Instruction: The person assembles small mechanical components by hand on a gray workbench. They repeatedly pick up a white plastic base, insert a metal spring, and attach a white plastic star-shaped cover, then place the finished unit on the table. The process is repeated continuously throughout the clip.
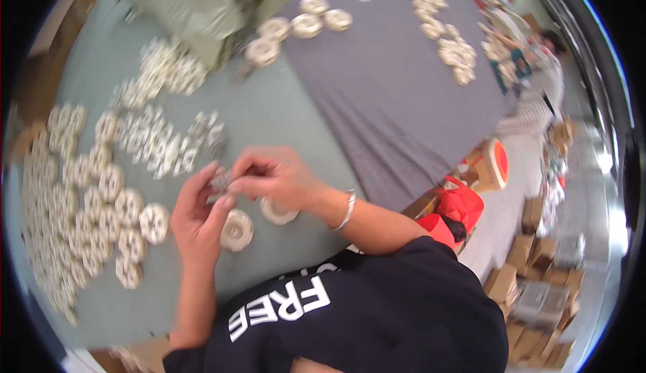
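A work table (pixel 289 114) is filling most of the view, its grey-green surface partly lying under a dark grey cloth (pixel 393 83), while cardboard boxes (pixel 521 252) are standing on the floor at right, their contents too small to tell. Near the middle, a small pale part (pixel 221 181) is being held above the table between both hands: the left hand (pixel 196 211) is clamping it between thumb and fingers, and the right hand (pixel 277 174) is pinching at its right side with thumb and forefinger together; blur is hiding its exact shape. Below the hands, two round cream discs (pixel 237 230) are lying on the table. Many more wheel-like discs (pixel 128 206) are spreading over the left side, with small pale pieces (pixel 158 141) lying loose between them and the hands. At the far left of the table, a green plastic bag (pixel 192 9) is lying crumpled, its folds hiding whatever it may be containing. Beside the table's right edge, a red bag (pixel 464 203) is gaping, a dark item (pixel 456 228) showing in its opening
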Motion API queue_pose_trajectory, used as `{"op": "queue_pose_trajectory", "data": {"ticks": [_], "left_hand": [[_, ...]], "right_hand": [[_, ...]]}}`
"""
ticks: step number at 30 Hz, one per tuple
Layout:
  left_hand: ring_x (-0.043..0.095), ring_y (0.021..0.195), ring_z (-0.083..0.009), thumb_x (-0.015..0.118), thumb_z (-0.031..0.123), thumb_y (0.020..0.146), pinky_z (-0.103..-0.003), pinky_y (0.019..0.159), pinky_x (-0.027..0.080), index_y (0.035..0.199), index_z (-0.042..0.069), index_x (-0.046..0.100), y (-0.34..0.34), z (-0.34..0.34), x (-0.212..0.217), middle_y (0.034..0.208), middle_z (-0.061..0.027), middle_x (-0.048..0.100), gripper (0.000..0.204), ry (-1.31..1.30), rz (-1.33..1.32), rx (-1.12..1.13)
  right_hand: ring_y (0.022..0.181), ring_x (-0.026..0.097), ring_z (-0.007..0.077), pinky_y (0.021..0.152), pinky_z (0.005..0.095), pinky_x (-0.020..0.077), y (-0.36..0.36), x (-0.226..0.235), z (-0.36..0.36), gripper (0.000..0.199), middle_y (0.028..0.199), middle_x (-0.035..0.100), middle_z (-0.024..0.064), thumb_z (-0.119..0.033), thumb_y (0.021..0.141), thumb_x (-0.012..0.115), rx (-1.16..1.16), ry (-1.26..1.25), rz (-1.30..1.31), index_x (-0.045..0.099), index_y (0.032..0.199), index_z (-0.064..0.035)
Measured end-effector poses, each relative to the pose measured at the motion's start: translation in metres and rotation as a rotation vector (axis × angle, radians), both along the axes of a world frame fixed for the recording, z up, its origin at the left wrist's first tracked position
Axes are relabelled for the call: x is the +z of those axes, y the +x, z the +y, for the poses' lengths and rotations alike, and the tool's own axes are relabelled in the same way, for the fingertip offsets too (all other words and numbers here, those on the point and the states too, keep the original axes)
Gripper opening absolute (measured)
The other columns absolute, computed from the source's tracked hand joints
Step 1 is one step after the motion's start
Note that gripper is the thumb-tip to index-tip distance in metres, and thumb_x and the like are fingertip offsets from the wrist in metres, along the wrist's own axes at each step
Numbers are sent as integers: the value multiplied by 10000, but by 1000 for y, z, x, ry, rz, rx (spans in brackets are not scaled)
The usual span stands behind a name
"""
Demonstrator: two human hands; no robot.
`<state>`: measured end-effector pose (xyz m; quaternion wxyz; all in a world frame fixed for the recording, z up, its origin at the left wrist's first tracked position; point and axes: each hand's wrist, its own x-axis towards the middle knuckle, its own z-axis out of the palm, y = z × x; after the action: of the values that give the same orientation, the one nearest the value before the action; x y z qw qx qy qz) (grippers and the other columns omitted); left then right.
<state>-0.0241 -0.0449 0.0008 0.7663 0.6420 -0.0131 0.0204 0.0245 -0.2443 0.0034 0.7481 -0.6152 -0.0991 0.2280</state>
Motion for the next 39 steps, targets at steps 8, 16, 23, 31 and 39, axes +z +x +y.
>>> {"op": "queue_pose_trajectory", "data": {"ticks": [8, 16, 23, 31, 39], "left_hand": [[727, 663, -138, 770, 71, 986, -259, 607, 604, 1163, -48, 767, 4, 25, 16, 829, -87, 761, 214, -204, 300, -310], [707, 635, -123, 661, 290, 1090, -242, 501, 550, 1055, -10, 735, -1, 37, 20, 864, -93, 751, 311, -190, 398, -339], [628, 745, -95, 796, 33, 938, -244, 607, 479, 1130, 4, 720, -46, 35, 14, 1028, -47, 695, 209, 257, 138, -114], [616, 887, -224, 938, 121, 708, -339, 751, 511, 1085, 102, 778, -58, 33, 6, 1134, -65, 698, 409, 783, -349, -112], [625, 1042, -292, 945, 237, 653, -404, 912, 507, 1073, 136, 798, -53, 5, 5, 1129, -45, 700, 457, 1083, -509, -154]], "right_hand": [[853, 625, 96, 734, 255, 512, -4, 9, -8, 111, 969, 675, 37, 24, 934, 810, 77, 152, -308, 713, 976, -9], [899, 669, 140, 766, 283, 564, 4, 16, -15, 160, 1146, 649, 96, 44, 962, 743, 30, 37, -356, 664, 1092, -6], [971, 734, 200, 814, 303, 615, -1, 20, -20, 277, 1233, 634, 124, 84, 995, 628, -89, 42, -159, 635, 1271, 60], [984, 708, 257, 833, 364, 574, -37, 18, -55, 241, 1012, 722, 71, 38, 788, 837, 50, -627, -753, 710, 949, -89], [923, 693, 255, 795, 354, 565, -34, 39, -56, 263, 1031, 722, 44, -46, 779, 885, 45, -700, -807, 745, 992, -114]]}}
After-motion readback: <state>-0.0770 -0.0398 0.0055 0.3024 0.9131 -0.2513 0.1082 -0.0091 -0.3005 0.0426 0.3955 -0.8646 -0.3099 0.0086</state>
